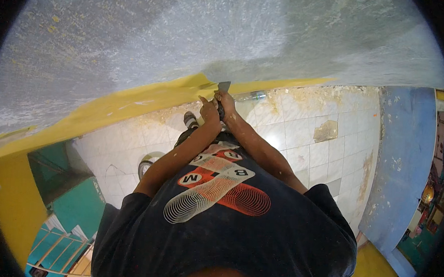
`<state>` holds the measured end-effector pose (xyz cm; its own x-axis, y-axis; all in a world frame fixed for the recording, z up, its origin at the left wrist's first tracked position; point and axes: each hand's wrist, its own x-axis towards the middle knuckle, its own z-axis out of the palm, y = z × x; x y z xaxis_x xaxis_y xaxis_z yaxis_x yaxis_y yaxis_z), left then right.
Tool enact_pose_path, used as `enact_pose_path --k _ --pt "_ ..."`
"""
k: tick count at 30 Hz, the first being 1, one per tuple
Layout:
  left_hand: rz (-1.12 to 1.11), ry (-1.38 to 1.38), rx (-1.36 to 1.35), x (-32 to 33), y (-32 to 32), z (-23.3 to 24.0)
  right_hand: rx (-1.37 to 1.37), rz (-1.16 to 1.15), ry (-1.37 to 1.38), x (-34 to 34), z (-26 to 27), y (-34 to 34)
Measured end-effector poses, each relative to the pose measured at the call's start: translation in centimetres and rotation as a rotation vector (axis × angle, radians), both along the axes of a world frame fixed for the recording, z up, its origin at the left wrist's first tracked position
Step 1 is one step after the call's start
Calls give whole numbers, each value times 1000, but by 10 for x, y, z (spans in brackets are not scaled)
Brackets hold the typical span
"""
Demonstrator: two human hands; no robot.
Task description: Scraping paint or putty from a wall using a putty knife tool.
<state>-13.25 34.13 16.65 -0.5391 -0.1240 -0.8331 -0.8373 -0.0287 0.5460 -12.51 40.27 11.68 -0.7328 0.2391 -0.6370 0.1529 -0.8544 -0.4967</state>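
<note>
A metal scraper (224, 86) with a dark handle stands with its blade at the lower part of the wall, by the edge of the yellow paint (179, 85). My right hand (227, 102) is closed around its handle. Close beside it is my left hand (209, 109), one finger pointing out towards the wall; whether its other fingers touch the handle I cannot tell. Above the yellow band the wall (175, 30) is bare grey with whitish patches and small yellow specks.
White floor tiles (294, 133) carry yellowish flakes along the wall's foot, with a clear plastic bottle (258, 95) lying there. One tile has a broken brown patch (325, 131). A blue wall surface (403, 159) stands at the right, a wheel (145, 166) at the left, near a teal surface (79, 206).
</note>
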Motion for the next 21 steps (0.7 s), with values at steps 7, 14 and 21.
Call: enact_pose_path --k 7,14,21 --pt "34 130 -58 2 4 -21 -71 36 -27 0 7 4" --pt "40 87 -14 4 6 -11 54 65 42 3 6 6" --pt "159 132 377 5 -12 5 -79 107 17 -2 56 -4"
